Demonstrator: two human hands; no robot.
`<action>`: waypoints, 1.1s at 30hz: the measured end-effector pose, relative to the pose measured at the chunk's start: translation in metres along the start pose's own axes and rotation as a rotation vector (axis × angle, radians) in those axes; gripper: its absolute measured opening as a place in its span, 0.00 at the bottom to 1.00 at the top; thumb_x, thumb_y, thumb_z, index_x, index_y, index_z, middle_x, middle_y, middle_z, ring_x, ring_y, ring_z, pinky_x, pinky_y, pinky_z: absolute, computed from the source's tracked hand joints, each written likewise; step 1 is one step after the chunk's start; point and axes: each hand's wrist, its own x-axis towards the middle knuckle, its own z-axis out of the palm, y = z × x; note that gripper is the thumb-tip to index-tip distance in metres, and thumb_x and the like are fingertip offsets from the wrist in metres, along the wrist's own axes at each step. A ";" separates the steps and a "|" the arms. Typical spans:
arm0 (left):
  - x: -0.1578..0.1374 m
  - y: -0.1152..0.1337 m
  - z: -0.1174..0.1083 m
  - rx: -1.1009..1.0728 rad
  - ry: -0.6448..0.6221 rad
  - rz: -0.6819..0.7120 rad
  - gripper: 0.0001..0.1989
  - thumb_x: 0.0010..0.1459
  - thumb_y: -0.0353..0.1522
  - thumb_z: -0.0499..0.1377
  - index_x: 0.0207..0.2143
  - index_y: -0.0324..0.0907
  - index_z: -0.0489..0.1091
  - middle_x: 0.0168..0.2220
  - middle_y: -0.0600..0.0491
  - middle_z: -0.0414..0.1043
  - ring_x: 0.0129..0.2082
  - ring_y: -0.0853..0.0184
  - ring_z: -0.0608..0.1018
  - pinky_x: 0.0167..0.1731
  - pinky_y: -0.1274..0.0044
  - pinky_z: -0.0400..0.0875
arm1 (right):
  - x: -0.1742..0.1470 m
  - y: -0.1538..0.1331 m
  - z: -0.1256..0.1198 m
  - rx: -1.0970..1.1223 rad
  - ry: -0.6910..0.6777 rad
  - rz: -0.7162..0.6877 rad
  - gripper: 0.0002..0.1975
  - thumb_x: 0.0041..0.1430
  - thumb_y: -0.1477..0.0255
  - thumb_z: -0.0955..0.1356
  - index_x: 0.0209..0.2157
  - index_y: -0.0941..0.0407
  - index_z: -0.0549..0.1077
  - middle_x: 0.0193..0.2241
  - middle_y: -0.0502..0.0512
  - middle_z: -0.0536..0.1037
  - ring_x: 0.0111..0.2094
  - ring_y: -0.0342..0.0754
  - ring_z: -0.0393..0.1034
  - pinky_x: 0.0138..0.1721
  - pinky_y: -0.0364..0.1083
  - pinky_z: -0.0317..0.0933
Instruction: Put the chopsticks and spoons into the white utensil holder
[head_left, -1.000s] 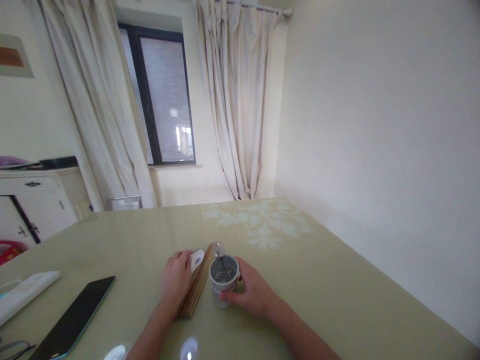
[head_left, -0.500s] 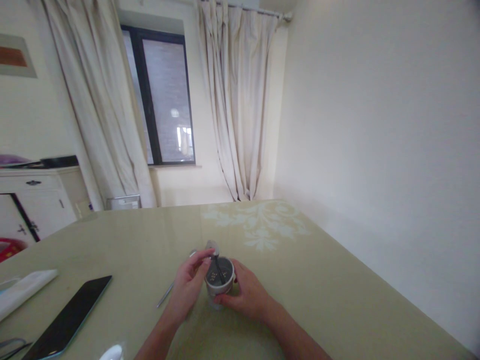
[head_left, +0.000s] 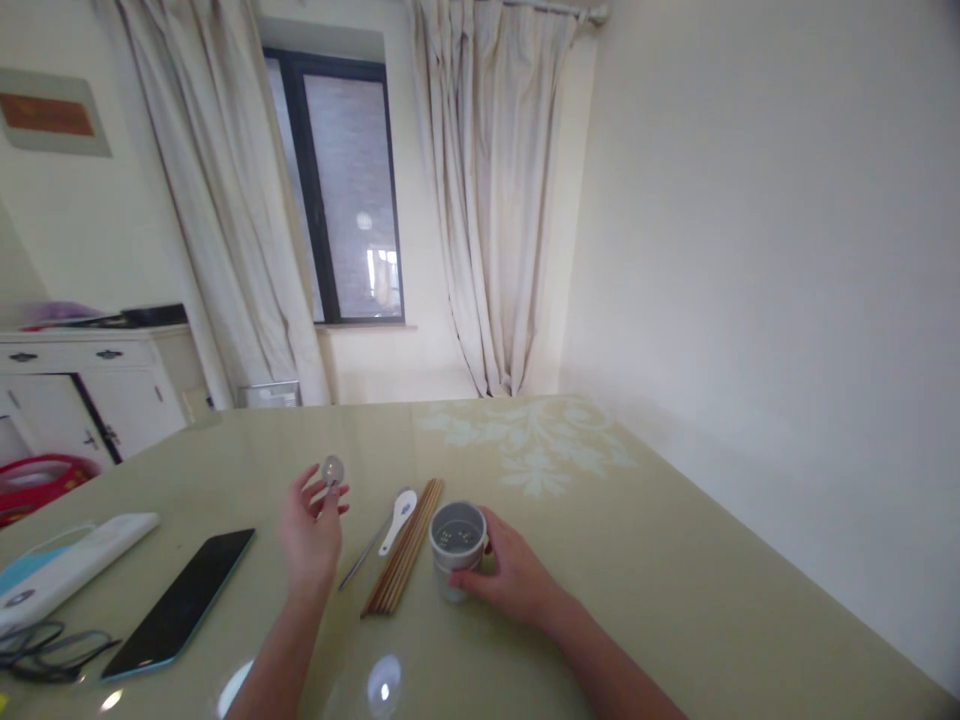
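My left hand is raised over the table, its fingers closed on a metal spoon. Only the round bowl sticks up past the fingertips; the handle is hidden. My right hand wraps the right side of a grey utensil holder, which stands upright with small holes in its bottom. Nothing shows inside it. Left of the holder lies a bundle of several wooden chopsticks. Beside them are a white ceramic spoon and a thin metal utensil, partly covered by that spoon.
On the left of the table lie a dark phone or tablet, a white box-like item and black-framed glasses. A wall runs along the right edge. Curtains and a window are behind.
My left hand has lifted the metal spoon out of the holder and carried it left. The chopsticks and ceramic spoon, hidden before, now show. My right hand stays on the holder.
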 end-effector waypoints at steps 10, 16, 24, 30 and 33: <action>-0.016 -0.020 0.007 0.763 -0.471 0.179 0.19 0.66 0.25 0.50 0.46 0.43 0.81 0.51 0.44 0.85 0.49 0.58 0.85 0.53 0.69 0.77 | 0.000 0.000 -0.001 0.006 0.013 -0.011 0.37 0.54 0.58 0.81 0.62 0.52 0.72 0.55 0.61 0.81 0.54 0.62 0.77 0.57 0.59 0.69; -0.019 -0.023 0.007 0.854 -0.549 0.213 0.22 0.66 0.23 0.49 0.48 0.41 0.82 0.54 0.43 0.84 0.53 0.57 0.84 0.57 0.69 0.74 | 0.000 0.002 0.002 -0.015 0.033 -0.009 0.35 0.55 0.59 0.81 0.61 0.52 0.72 0.56 0.62 0.81 0.56 0.62 0.76 0.58 0.60 0.68; -0.041 0.012 0.018 0.824 -0.520 0.458 0.20 0.73 0.35 0.48 0.51 0.44 0.79 0.52 0.45 0.83 0.53 0.56 0.81 0.57 0.67 0.73 | 0.006 0.012 0.005 -0.110 0.243 0.042 0.30 0.54 0.65 0.80 0.57 0.54 0.73 0.55 0.63 0.80 0.56 0.62 0.75 0.61 0.61 0.67; -0.077 0.040 0.033 1.052 -0.787 0.501 0.17 0.72 0.31 0.50 0.47 0.45 0.80 0.50 0.43 0.82 0.54 0.54 0.80 0.58 0.63 0.68 | 0.010 0.021 0.001 -0.081 0.335 0.107 0.30 0.58 0.62 0.78 0.58 0.54 0.70 0.55 0.64 0.80 0.57 0.62 0.76 0.60 0.62 0.68; -0.082 0.044 0.034 1.112 -0.839 0.454 0.15 0.71 0.30 0.51 0.45 0.44 0.80 0.50 0.43 0.82 0.55 0.54 0.80 0.57 0.64 0.68 | 0.011 0.024 0.000 -0.079 0.337 0.104 0.30 0.58 0.62 0.78 0.58 0.54 0.70 0.56 0.64 0.80 0.58 0.63 0.75 0.62 0.62 0.67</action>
